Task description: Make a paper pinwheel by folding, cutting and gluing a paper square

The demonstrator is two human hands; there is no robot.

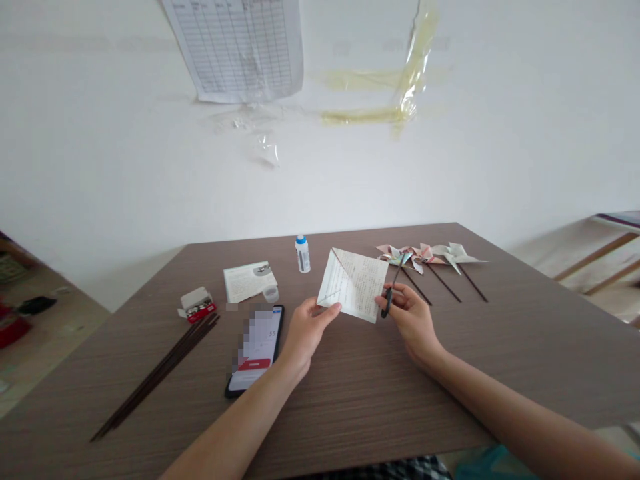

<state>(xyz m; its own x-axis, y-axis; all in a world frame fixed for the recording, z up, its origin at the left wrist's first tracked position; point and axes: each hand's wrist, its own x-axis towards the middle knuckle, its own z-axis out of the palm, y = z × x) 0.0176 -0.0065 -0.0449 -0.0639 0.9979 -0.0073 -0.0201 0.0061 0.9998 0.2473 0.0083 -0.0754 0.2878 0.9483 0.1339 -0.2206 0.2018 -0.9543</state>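
A square sheet of written-on paper is held up above the brown table. My left hand pinches the sheet's lower left corner between thumb and fingers. My right hand is closed on a pair of dark scissors, their blades pointing up at the sheet's right edge. Fold lines cross the paper diagonally.
A phone lies left of my left hand, with a bundle of dark thin sticks further left. A small red-and-white box, a booklet, a tape roll and a glue bottle stand behind. Three paper pinwheels on sticks lie at the back right.
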